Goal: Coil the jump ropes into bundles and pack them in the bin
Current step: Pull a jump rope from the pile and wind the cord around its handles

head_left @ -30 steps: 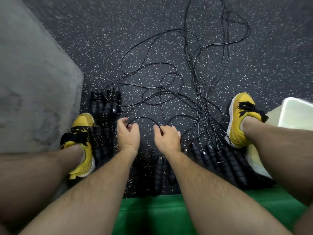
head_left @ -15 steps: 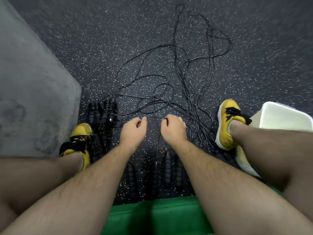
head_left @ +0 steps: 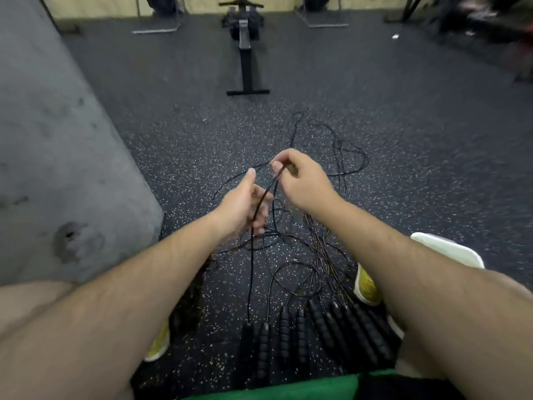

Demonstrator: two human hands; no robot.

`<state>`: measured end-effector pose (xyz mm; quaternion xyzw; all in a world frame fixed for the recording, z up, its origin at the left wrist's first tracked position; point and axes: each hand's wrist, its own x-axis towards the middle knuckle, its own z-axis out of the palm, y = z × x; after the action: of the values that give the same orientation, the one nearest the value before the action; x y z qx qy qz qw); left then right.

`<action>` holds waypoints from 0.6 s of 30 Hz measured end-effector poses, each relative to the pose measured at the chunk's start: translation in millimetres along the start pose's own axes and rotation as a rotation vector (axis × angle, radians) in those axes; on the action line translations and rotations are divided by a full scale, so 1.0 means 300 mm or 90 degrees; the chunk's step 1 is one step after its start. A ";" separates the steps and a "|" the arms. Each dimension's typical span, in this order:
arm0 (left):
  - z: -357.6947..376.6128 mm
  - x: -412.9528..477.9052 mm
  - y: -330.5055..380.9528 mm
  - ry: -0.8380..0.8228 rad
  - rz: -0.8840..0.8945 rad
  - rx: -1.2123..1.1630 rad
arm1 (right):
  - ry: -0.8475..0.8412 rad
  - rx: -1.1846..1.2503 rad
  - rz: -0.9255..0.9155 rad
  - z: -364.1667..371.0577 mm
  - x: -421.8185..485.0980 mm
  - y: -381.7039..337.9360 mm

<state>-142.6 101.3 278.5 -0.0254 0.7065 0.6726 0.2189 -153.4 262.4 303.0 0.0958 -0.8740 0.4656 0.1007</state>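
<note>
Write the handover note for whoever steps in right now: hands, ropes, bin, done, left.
Right hand: pinching a rope cord, raised off the floor.
Left hand: open beside that cord, not gripping.
Ropes: tangled loose on the floor; handles lined up near the feet.
Bin: at the right, mostly hidden by the arm; contents unseen.
Done: no bundle visible.
Left: untangle, coil each rope, pack.

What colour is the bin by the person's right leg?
White; the bin shows in the head view.

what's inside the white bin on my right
Cannot tell. Only a corner of the white bin shows past the right forearm, which covers its inside. No coiled bundle is visible there; the jump ropes lie tangled on the floor.
</note>
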 end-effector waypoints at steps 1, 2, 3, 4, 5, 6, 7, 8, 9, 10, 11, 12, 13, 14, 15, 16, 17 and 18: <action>-0.003 -0.010 0.039 -0.008 0.000 -0.021 | 0.001 0.058 -0.008 -0.025 0.001 -0.045; -0.003 -0.020 0.080 -0.013 0.001 -0.039 | -0.008 0.116 -0.014 -0.047 -0.001 -0.085; -0.005 -0.024 0.118 -0.022 0.005 -0.059 | -0.029 0.173 -0.023 -0.063 -0.003 -0.120; -0.005 -0.027 0.157 -0.038 0.014 -0.078 | -0.054 0.220 -0.031 -0.076 -0.005 -0.150; -0.002 -0.029 0.194 -0.053 0.030 -0.093 | -0.085 0.252 -0.031 -0.085 -0.007 -0.175; 0.002 -0.030 0.231 -0.057 0.048 -0.096 | -0.116 0.270 -0.025 -0.090 -0.010 -0.196; 0.004 -0.029 0.261 -0.048 0.065 -0.091 | -0.146 0.278 -0.016 -0.091 -0.011 -0.208; 0.009 -0.029 0.282 -0.025 0.083 -0.075 | -0.168 0.272 -0.002 -0.092 -0.011 -0.217; 0.008 -0.024 0.293 0.011 0.099 -0.054 | -0.186 0.262 0.017 -0.096 -0.011 -0.225; 0.007 -0.016 0.296 0.049 0.112 -0.033 | -0.203 0.250 0.044 -0.099 -0.007 -0.231; 0.003 -0.004 0.294 0.079 0.122 -0.021 | -0.215 0.243 0.079 -0.101 0.002 -0.232; 0.000 0.007 0.291 0.100 0.131 -0.020 | -0.216 0.241 0.127 -0.103 0.015 -0.231; -0.003 0.019 0.287 0.110 0.138 -0.030 | -0.201 0.254 0.187 -0.102 0.033 -0.223; -0.007 0.025 0.288 0.110 0.147 -0.026 | -0.178 0.278 0.246 -0.102 0.053 -0.213; -0.012 0.026 0.289 0.101 0.164 0.008 | -0.162 0.306 0.287 -0.099 0.073 -0.206; -0.017 0.020 0.291 0.077 0.181 0.061 | -0.155 0.337 0.305 -0.094 0.091 -0.199; -0.024 0.012 0.294 0.036 0.188 0.117 | -0.141 0.371 0.308 -0.091 0.112 -0.198; -0.027 -0.004 0.294 -0.013 0.177 0.164 | -0.112 0.402 0.307 -0.085 0.128 -0.198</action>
<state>-172.8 101.5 361.6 0.1078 0.7810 0.6008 0.1323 -172.5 248.4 374.4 -0.0463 -0.6908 0.7113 -0.1213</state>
